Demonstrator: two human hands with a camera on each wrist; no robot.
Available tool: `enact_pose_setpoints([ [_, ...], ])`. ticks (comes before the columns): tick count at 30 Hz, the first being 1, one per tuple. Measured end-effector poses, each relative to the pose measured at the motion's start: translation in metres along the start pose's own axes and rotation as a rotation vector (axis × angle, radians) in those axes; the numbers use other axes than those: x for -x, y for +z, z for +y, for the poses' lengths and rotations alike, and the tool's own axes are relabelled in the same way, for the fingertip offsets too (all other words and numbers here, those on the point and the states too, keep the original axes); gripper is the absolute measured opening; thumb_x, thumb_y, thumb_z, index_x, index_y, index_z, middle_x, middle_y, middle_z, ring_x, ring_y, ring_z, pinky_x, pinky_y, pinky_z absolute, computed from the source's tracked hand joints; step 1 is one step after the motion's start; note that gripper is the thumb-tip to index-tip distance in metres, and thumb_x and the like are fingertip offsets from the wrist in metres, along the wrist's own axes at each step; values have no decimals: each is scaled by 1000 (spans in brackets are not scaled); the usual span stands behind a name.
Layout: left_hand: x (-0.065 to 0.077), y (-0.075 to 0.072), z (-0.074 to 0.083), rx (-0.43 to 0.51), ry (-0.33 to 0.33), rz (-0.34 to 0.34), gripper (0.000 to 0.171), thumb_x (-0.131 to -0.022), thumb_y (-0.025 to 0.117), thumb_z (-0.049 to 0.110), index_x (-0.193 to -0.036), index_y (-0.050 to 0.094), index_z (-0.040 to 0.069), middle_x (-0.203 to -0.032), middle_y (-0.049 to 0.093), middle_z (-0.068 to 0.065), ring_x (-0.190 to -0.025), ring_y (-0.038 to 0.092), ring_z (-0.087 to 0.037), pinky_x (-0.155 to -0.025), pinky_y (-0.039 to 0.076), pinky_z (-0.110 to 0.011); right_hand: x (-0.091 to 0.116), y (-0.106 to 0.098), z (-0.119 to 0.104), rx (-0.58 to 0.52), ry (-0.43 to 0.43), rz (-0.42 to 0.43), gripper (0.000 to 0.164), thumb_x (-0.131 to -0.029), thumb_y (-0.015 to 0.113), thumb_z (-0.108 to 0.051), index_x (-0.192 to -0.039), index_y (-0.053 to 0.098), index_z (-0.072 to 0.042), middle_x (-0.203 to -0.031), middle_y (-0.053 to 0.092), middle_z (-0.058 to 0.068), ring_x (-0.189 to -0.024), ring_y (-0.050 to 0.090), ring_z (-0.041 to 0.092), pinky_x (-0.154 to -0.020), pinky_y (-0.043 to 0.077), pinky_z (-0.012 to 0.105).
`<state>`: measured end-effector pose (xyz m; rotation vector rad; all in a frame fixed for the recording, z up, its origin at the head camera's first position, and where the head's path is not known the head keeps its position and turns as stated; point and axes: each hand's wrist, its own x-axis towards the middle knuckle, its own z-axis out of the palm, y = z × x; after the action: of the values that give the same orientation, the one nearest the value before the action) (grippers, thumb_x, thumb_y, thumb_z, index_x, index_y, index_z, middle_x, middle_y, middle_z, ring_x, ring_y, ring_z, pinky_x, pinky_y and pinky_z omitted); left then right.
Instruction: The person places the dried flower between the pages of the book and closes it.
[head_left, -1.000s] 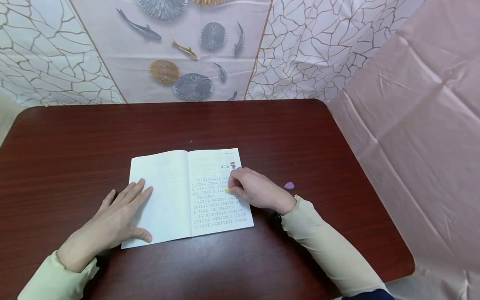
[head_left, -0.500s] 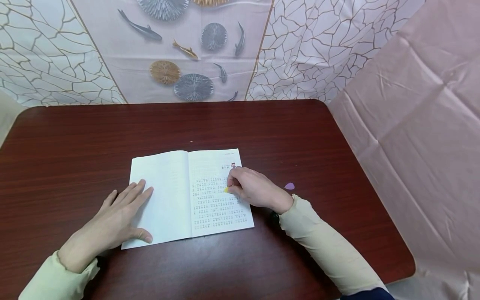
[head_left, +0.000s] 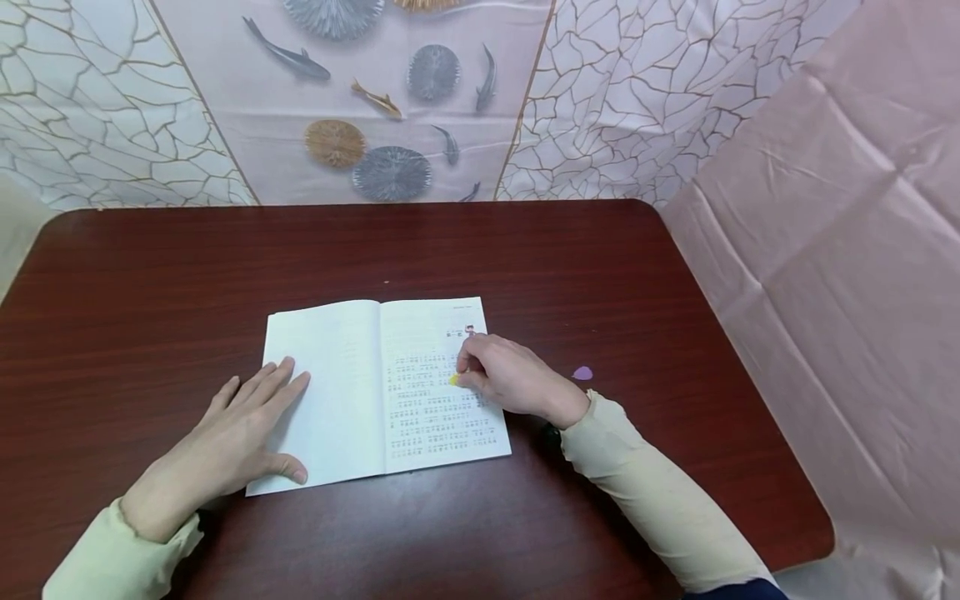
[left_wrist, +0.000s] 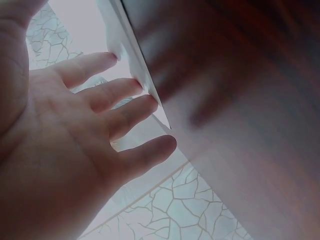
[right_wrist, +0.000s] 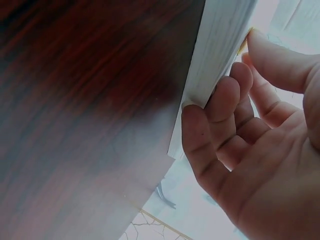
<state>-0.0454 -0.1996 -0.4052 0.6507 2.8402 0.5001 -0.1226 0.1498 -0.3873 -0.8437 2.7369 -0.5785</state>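
Observation:
An open book (head_left: 330, 400) lies on the dark red-brown table, its left page nearly blank and its right page (head_left: 435, 433) printed with lines of text and a small figure near the top. My left hand (head_left: 232, 437) rests spread on the left page, fingers straight and thumb near the lower edge. Over the right page, my right hand (head_left: 513, 375) pinches a small yellow piece (head_left: 454, 380) between thumb and index finger. In the right wrist view the yellow piece (right_wrist: 243, 47) shows as a thin edge by the thumb tip, and the other fingers curl beside the book's page edges (right_wrist: 220, 50).
A small purple petal-shaped piece (head_left: 582, 373) lies on the table (head_left: 600, 275) to the right of the right hand. Patterned cloth (head_left: 420, 100) hangs behind the table, and plain pinkish cloth (head_left: 847, 250) covers the right side.
Both hands keep their places on the book, and the right hand still pinches the yellow piece. The whole head view has shifted slightly.

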Motion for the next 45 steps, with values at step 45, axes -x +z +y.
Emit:
enact_pose_setpoints([
  [45,-8,-10,-1,28,-26,32,104,-72,76,60,-144,39,-6,-148,30,-34,-126,38,-54,-94,33,-70,8,-3,6,-27,239,17,21,-89,70,-36,-84,57,-21,-72,57,-6,-56,48,13,-47,37,27],
])
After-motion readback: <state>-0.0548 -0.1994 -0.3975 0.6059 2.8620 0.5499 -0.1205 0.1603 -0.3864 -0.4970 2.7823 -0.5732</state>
